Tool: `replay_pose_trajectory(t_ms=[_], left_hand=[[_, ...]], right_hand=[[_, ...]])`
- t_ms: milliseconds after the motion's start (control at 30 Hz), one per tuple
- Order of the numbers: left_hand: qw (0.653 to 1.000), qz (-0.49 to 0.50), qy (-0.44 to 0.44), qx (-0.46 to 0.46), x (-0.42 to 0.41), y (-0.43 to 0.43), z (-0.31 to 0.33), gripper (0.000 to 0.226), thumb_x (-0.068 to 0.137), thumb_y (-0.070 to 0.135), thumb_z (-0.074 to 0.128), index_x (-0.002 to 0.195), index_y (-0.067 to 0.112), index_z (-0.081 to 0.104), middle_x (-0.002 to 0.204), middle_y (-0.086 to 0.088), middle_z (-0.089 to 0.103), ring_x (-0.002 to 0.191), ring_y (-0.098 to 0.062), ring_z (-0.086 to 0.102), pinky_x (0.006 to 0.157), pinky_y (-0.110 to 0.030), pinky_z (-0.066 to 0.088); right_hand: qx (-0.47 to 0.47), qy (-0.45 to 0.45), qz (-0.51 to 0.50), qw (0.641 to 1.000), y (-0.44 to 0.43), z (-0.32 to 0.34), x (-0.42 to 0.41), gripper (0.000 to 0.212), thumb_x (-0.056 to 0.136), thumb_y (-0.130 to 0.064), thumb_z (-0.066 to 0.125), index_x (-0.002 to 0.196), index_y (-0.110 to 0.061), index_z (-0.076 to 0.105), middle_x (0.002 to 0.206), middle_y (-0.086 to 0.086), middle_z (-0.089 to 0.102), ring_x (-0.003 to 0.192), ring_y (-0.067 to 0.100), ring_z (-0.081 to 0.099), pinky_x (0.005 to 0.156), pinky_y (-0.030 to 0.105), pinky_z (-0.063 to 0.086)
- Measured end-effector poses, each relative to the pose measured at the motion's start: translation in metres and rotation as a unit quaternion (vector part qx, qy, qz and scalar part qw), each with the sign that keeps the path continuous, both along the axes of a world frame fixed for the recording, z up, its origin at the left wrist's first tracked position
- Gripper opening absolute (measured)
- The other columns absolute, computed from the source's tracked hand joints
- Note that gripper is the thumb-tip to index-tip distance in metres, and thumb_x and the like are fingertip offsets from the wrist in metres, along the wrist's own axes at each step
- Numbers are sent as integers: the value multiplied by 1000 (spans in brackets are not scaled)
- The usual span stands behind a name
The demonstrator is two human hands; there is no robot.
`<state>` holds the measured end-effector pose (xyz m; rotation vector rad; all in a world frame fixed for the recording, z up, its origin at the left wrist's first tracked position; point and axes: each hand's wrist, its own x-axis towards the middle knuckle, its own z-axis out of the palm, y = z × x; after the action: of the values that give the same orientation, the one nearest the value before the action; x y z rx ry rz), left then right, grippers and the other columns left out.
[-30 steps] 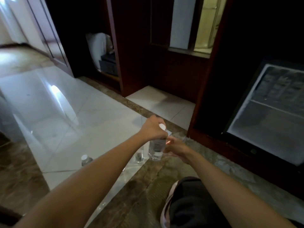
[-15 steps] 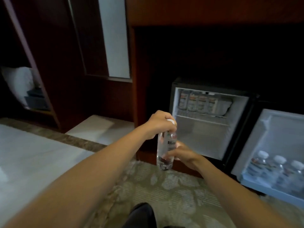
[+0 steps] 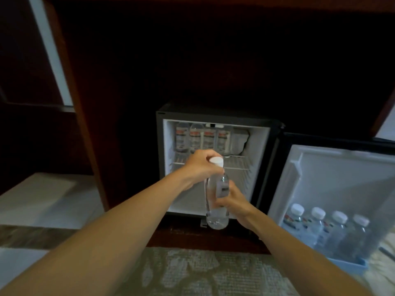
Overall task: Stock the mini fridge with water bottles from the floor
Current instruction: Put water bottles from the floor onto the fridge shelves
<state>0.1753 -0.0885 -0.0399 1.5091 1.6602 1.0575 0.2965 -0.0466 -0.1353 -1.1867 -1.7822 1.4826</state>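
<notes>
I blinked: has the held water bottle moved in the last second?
Yes. The water bottle rose off the floor and moved right, to in front of the open mini fridge.

Only the person's two arms show, and both are bare along all that is visible. The left forearm (image 3: 119, 231) fills the lower left corner, broad where it meets the picture's edge and narrowing steadily to a slim wrist. The right forearm (image 3: 299, 253) is likewise uncovered from the lower right edge up to the wrist, and looks the thinner of the two. The left hand (image 3: 201, 165) shows a smooth back with rounded knuckles. The right hand (image 3: 234, 201) is smaller in the picture. The fingers (image 3: 222, 202) are slender, their nails too blurred to make out.
</notes>
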Motion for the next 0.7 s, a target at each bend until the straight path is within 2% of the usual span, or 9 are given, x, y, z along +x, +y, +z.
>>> replay_pose_trajectory(t_ms=[67,100,167,267,367,433,533,633,700], left_hand=[[1000,4,23,4,2,18,-8,33,73,6,71,105,12,67,92,0,61,88,-14,57,74,-26,49],[999,17,35,16,3,27,-12,32,73,7,71,105,11,68,92,-1,61,87,-14,56,74,-27,49],[996,48,55,45,5,45,-21,31,73,9,72,104,9,67,91,-1,60,85,-14,55,73,-25,47],[991,96,62,75,9,68,-31,27,71,13,75,96,9,66,88,1,59,81,-12,54,62,-19,43],[987,132,39,83,12,89,-35,25,71,15,76,85,14,56,79,5,55,67,-9,53,41,-10,38],[984,150,0,99,10,104,-35,25,73,15,74,83,13,52,75,6,52,56,0,46,35,-4,38],[982,133,-28,131,4,121,-33,23,74,17,74,85,11,55,71,7,52,58,-1,49,42,0,40],[987,72,-48,135,-2,138,-30,20,82,18,68,97,7,62,81,0,61,70,-14,61,59,-14,51],[991,60,-12,117,-10,146,-34,19,88,20,59,99,5,64,84,-3,62,74,-17,60,70,-23,53]], right_hand=[[-11,-8,11,1000,16,-8,1,78,43,-21,69,117,-9,49,97,6,62,90,21,61,72,36,49],[-15,-4,6,1000,24,-13,1,77,43,-21,70,116,-8,50,98,6,63,93,21,62,72,33,49],[-15,25,-32,999,36,-25,-4,63,57,-11,74,115,-14,49,102,2,62,96,17,62,74,27,50],[44,63,-141,987,46,-39,-26,49,70,-1,73,94,-30,41,97,-2,57,85,12,59,67,20,52],[105,45,-247,962,57,-43,-52,53,65,-23,78,99,-24,37,101,5,60,89,23,63,72,35,57],[124,61,-299,944,68,-36,-62,55,68,-23,77,100,-22,32,99,2,59,89,21,61,72,37,53],[132,61,-317,937,91,-23,-64,53,73,-13,73,105,-19,31,105,0,53,92,19,55,72,29,44],[127,47,-320,938,123,-16,-59,69,72,-9,73,129,-14,35,124,10,55,108,26,58,77,27,46],[122,56,-334,933,138,-7,-51,78,73,-7,73,138,-12,32,125,10,56,110,26,58,79,25,45]])
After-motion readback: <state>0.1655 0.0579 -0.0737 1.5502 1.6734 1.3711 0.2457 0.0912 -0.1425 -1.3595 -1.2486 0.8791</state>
